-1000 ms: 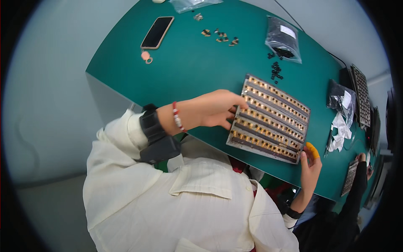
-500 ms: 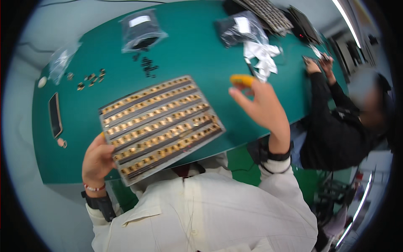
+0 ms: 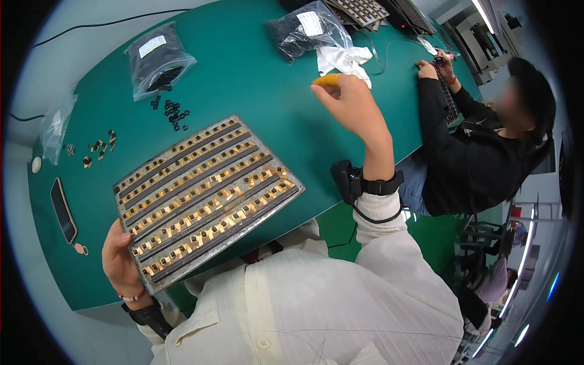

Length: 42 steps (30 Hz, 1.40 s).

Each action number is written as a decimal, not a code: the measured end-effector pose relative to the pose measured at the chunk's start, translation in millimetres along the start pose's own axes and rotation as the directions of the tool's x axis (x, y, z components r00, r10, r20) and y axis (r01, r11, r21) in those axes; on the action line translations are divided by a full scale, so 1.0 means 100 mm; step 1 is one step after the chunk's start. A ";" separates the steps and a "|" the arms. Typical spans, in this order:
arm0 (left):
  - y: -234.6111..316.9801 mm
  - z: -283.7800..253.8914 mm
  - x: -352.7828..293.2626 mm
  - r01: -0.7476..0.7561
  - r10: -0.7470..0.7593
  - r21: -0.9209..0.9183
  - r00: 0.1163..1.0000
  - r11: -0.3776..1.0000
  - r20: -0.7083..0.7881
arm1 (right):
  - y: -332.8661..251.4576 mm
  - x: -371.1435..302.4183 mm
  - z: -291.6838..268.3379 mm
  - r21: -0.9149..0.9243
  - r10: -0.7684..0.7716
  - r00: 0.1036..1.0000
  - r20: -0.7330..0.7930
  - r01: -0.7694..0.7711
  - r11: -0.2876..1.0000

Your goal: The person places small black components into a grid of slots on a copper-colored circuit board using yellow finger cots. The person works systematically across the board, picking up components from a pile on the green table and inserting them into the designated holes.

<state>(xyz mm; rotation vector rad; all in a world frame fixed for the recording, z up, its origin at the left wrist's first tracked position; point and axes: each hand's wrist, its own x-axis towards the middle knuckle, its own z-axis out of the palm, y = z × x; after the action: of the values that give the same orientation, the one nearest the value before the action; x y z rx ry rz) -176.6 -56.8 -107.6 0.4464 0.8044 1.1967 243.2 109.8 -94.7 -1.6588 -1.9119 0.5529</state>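
Note:
My left hand (image 3: 120, 258) grips the lower left edge of a flat metal tray (image 3: 249, 174), thumb on top. The tray is tilted over the table's near edge. Rows of small gold-coloured clips with dark square pieces (image 3: 213, 234) lie between its dark strips. Some of these clips sit crooked in the nearer rows. Above the table, right of the tray, hovers my right hand (image 3: 359, 112), with a yellow finger cot (image 3: 326, 79) on one finger. Its thumb and covered finger come together at the tips; anything between them is too small to see.
Loose black pieces (image 3: 173, 114) lie before an open plastic bag (image 3: 159, 58). Loose gold clips (image 3: 100, 146) and a phone (image 3: 63, 210) are at the left. Beyond my right hand are white crumpled paper (image 3: 344, 59) and another filled bag (image 3: 304, 31). A co-worker (image 3: 468, 140) sits at the right.
The view has shifted, so the table and its things appear farther left. My right thumb and covered finger have drawn closer together. My left hand still holds the tray.

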 end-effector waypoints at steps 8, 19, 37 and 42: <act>-0.01 -0.03 0.03 -0.012 0.012 0.002 1.000 1.000 -0.012 | -0.09 0.13 0.19 0.079 -0.028 0.999 0.025 0.026 0.997; -0.03 -0.10 0.06 0.005 -0.005 0.089 1.000 0.996 -0.003 | -0.08 0.10 0.08 0.048 -0.009 0.999 -0.046 0.011 0.999; 0.03 0.00 0.07 0.110 -0.091 -0.274 0.993 0.955 0.079 | -0.39 -0.60 0.07 0.160 -0.191 0.865 0.465 0.130 0.978; 0.03 -0.05 0.06 0.123 -0.094 -0.273 0.989 0.954 0.117 | -0.54 -0.60 0.09 0.172 -0.297 0.811 0.504 0.242 0.955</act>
<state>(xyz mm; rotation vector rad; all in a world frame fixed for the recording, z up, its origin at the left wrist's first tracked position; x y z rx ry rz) -181.0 -50.9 -110.4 0.2252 0.5532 1.1537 201.1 42.8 -75.8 -1.2104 -2.4076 1.0485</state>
